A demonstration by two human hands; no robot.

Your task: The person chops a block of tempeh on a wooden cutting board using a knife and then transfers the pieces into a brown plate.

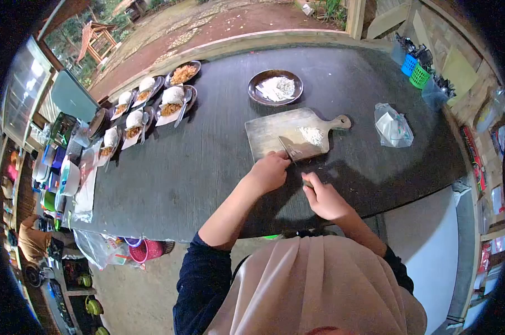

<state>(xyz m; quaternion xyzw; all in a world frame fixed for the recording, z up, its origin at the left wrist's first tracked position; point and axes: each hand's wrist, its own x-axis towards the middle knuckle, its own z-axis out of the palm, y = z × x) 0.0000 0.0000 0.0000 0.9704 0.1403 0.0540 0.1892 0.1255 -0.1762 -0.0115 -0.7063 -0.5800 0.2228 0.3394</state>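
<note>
A wooden cutting board [266,131] with a handle lies in the middle of the dark table. Small white pieces [311,135] are heaped on its right part, with a few bits near the blade. My right hand [324,198] is closed round the handle of a knife [287,148], whose blade slants over the board's front edge. Just left of the blade, my left hand [270,170] rests at the board's near edge with its fingers bent together; what they pinch is hidden. Behind the board stands a dark plate [252,89] holding white chopped pieces.
Several plates with rice and shredded food [171,100] stand at the table's left. A clear plastic bag with something white [393,127] lies right of the board. Blue [409,65] and green baskets [419,77] line the right edge. Crockery [68,177] crowds the left end.
</note>
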